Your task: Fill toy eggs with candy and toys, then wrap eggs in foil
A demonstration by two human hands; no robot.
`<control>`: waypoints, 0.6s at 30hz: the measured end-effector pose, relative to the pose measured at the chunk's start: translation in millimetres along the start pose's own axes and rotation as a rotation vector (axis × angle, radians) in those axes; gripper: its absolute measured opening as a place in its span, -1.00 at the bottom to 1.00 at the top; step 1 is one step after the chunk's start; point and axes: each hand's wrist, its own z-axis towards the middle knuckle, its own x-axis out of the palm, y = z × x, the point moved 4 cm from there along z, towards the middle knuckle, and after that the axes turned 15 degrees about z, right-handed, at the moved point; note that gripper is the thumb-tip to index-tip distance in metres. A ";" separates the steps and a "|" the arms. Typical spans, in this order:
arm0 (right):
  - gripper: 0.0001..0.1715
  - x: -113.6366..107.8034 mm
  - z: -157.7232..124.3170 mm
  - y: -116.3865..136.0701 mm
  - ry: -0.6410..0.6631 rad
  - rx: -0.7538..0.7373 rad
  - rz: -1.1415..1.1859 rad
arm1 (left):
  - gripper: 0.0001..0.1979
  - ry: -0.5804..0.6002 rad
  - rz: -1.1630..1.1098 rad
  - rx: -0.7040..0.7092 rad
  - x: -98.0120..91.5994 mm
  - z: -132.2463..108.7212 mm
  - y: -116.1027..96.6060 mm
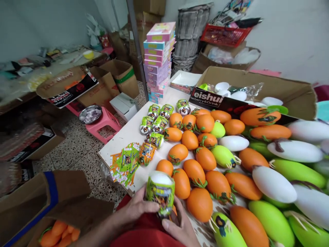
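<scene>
A white plastic egg point(160, 177) in a green printed sleeve point(160, 193) is held upright over the table's near edge. My left hand point(140, 204) grips its left side, thumb across the front. My right hand point(180, 223) closes around its lower right, thumb and fingers at the bottom end. Just beyond, an orange wrapped egg point(147, 153) lies beside a pile of flat green and orange printed sleeves point(125, 163). Several green-wrapped eggs point(159, 124) stand grouped behind it. Bare orange eggs point(181, 183) with green strands lie close to my right hand.
Orange, white point(274, 184) and lime eggs point(271, 221) cover the table's right side. Behind them is an open carton point(285, 82) of egg parts. Stacked small boxes point(159, 65) rise at the far edge. On the left are a pink stool point(102, 125) with a metal bowl point(90, 109) and open cartons point(64, 183).
</scene>
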 end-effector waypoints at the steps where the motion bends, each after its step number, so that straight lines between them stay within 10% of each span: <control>1: -0.03 -1.0 3.6 2.6 -0.034 0.002 0.006 | -0.34 -0.128 0.031 0.042 -20.1 7.8 -9.9; 6: -0.23 -19.3 21.3 22.5 -0.262 0.012 -0.025 | -0.35 -0.726 0.276 -0.014 -160.0 66.4 -70.5; 9: -0.20 -35.4 23.5 31.1 -0.355 0.005 -0.026 | -0.45 -0.802 0.288 -0.119 -214.4 114.2 -81.4; 18: -0.12 -37.3 18.4 26.3 -0.409 0.099 -0.031 | -0.51 -0.655 0.285 -0.266 -231.2 179.7 -47.3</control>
